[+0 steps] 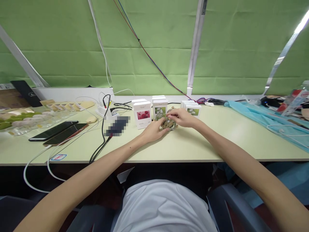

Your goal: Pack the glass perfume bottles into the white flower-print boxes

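Both of my hands meet on a small round glass bottle (168, 123) that rests on the pale green table (188, 145). My left hand (152, 130) cups the bottle from the left side. My right hand (182, 117) grips it from above and the right, with its fingers over the top. Right behind the bottle stand small white boxes, one with a red flower picture (142, 114) and one with a white flower picture (159, 107). Much of the bottle is hidden by my fingers.
Two dark phones (60, 131) lie at the left beside white and black cables (101, 146). Clear trays of small items (26, 120) line the far left. More white boxes (191, 109) sit at the back. A blue cloth (265, 120) covers the right side.
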The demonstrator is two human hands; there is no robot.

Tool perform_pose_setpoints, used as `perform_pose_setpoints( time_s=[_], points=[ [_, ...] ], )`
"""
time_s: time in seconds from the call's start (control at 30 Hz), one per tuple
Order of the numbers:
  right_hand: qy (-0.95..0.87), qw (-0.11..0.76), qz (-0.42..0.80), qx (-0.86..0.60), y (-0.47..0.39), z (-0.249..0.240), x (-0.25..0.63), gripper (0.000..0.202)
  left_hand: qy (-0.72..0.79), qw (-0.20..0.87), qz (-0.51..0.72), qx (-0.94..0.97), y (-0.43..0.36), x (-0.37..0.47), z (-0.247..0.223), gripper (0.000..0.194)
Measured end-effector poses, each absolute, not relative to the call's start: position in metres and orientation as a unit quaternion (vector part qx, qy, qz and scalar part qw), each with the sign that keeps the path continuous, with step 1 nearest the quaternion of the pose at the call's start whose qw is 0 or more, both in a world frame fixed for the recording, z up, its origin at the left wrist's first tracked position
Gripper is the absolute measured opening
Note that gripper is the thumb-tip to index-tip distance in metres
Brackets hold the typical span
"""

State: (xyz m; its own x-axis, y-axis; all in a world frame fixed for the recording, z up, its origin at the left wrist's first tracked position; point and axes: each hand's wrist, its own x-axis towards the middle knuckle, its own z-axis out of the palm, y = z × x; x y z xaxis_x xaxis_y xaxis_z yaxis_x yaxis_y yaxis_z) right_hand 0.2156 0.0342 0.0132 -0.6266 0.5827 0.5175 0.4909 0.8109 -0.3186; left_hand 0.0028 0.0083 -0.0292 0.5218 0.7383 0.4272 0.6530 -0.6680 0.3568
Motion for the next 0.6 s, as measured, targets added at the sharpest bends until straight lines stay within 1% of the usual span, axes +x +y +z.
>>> perform_pose_setpoints(
  time_s=[0.27,0.47,0.6],
  points=[
    [-0.906,0.303,0.035,-0.295,0.0350,0.0129,0.2154,0.030,0.406,0.078,0.281,0.866,0.0071,0.0029,-0.0284,0.037],
    [-0.911,0.294,0.024,-0.289,0.0357,0.0127,0.2158,0.032,0.408,0.075,0.278,0.867,0.0069,0.0031,-0.0280,0.039],
    [-0.906,0.303,0.030,-0.295,0.0336,0.0123,0.2140,0.030,0.411,0.078,0.277,0.865,0.0063,0.0033,-0.0278,0.037]
  ],
)
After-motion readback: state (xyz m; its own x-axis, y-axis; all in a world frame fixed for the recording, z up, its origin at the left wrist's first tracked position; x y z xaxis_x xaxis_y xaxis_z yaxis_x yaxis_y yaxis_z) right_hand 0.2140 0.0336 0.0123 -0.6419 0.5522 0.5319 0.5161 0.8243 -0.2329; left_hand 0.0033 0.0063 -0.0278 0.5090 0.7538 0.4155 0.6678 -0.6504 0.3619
